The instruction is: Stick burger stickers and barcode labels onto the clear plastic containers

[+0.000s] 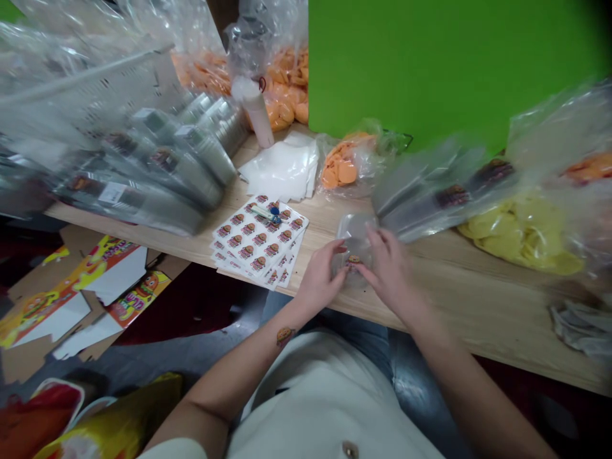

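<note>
The left hand (322, 278) and the right hand (389, 271) both pinch a clear packet (356, 234) at the near edge of the desk (478, 299), with sticker sheets (261, 239) just to the left and bare wood to the right.

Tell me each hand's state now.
Left hand: pinching the clear packet by its sticker.
Right hand: open, fingers flat on the clear packet.

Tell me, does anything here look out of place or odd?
Yes. One small sticker is stuck on the person's forearm, behind the left hand, not on the sticker sheets. Those sheets also hang over the table edge.
</note>
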The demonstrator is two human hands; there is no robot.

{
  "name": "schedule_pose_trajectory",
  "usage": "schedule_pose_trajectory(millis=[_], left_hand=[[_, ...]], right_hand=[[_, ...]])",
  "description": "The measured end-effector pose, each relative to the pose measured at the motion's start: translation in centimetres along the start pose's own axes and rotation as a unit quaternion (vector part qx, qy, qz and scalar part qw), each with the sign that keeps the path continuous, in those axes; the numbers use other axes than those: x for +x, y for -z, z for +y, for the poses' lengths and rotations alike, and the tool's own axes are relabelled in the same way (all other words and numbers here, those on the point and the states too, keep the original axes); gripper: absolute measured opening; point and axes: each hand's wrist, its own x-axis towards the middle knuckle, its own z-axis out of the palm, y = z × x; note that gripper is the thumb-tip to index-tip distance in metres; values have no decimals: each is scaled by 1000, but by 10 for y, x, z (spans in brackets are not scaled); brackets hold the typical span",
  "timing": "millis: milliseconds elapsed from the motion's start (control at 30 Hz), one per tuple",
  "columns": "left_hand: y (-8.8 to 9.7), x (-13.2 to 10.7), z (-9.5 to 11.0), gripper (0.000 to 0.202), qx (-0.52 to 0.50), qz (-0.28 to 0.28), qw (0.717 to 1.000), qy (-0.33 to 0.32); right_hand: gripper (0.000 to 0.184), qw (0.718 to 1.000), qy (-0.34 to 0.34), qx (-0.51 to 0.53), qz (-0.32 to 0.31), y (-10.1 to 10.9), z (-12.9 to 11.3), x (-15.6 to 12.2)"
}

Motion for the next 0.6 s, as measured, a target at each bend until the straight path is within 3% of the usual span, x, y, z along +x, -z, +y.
schedule_pose_trajectory(millis=[67,133,200,300,367,433,500,600], left_hand=[[0,1,-1,49,-15,-10,1000,6],[5,3,-1,45,-37,-13,999,15],[15,4,2,41,-52,23,997,44],[33,6,12,38,-123,88,979,139],[40,8,21,42,-262,30,942,208],[41,11,31,48,-406,-74,874,256],[35,15,37,48,-467,-137,829,275],[23,22,41,40,-435,-109,851,273]], right_hand=[[76,998,27,-51,40,1,1,-5],[79,996,73,-52,-22,0,3,-9],[73,991,102,-29,-80,-1,5,-9],[72,995,78,42,-51,4,3,-8],[75,992,70,93,-49,10,0,-10],[73,988,82,112,-69,16,-3,-12],[68,986,101,97,-86,22,-4,-16],[62,989,115,48,-77,34,1,-21]])
